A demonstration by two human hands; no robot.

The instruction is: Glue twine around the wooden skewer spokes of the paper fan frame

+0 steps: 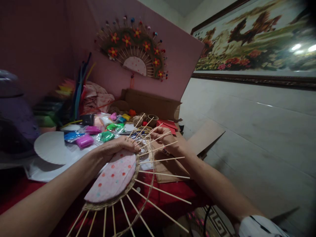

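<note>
A half-round fan piece [112, 179] covered in pink dotted cloth lies on the red table, edged with jute cord [134, 174]. Several thin wooden sticks [163, 191] fan out from its rim. My left hand [117, 146] rests on the top edge of the cloth part, fingers curled and pressing near the sticks. My right hand [166, 140] is closed among the upper sticks, pinching what looks like the cord between them. A loose length of cord [145, 204] runs across the sticks lower down.
Bags of coloured clay [85, 141] and white paper discs [50, 147] lie at the left. A cardboard box [150, 103] stands behind. A finished flowered fan [135, 49] hangs on the pink board. Flat cardboard [204, 135] lies at the right by the tiled wall.
</note>
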